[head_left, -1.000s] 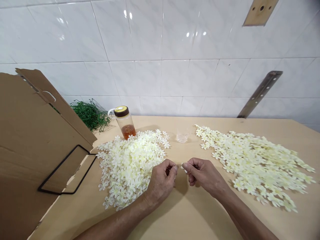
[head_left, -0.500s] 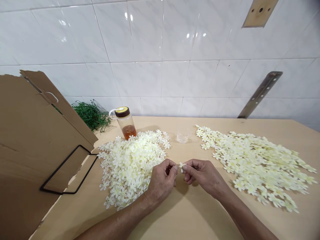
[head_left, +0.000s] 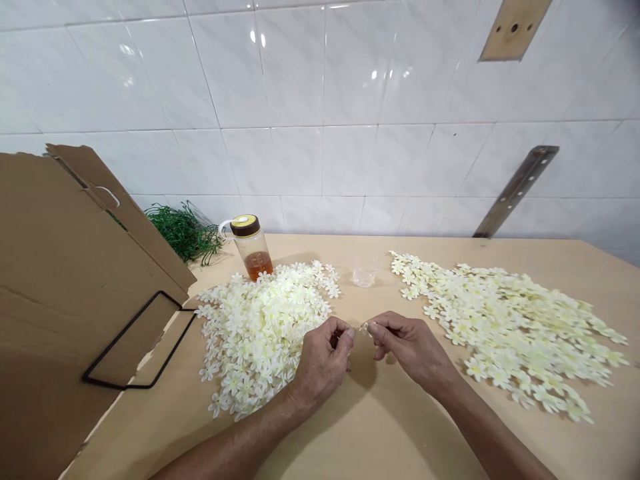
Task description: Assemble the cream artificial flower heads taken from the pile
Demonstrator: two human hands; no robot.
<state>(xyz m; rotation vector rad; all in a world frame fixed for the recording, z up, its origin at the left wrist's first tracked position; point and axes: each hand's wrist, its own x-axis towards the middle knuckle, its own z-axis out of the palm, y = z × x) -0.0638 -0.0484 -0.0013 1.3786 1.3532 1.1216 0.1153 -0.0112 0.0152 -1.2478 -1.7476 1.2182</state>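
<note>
Above the table, a small pale artificial flower (head_left: 366,327) is pinched between the thumb and forefinger of my right hand (head_left: 413,348). Close on its left, my left hand (head_left: 323,357) is closed in a pinch, its fingertips almost at the petals; what they hold is too small to make out. A heap of cream-white artificial flowers (head_left: 265,327) lies beside and behind my left hand. To the right of my right hand, a second, flatter spread of the same flowers (head_left: 510,327) covers the table.
A bottle of amber liquid (head_left: 253,250) and a small clear cup (head_left: 365,275) stand towards the wall. At the left are an upright cardboard box (head_left: 60,280), a black wire frame (head_left: 155,340) and green artificial stems (head_left: 183,230). A metal bracket (head_left: 517,190) leans at the back right.
The flower has turned in my right fingers and now shows edge-on. My right hand has tilted slightly; the left hand keeps its pinch nearly in place.
</note>
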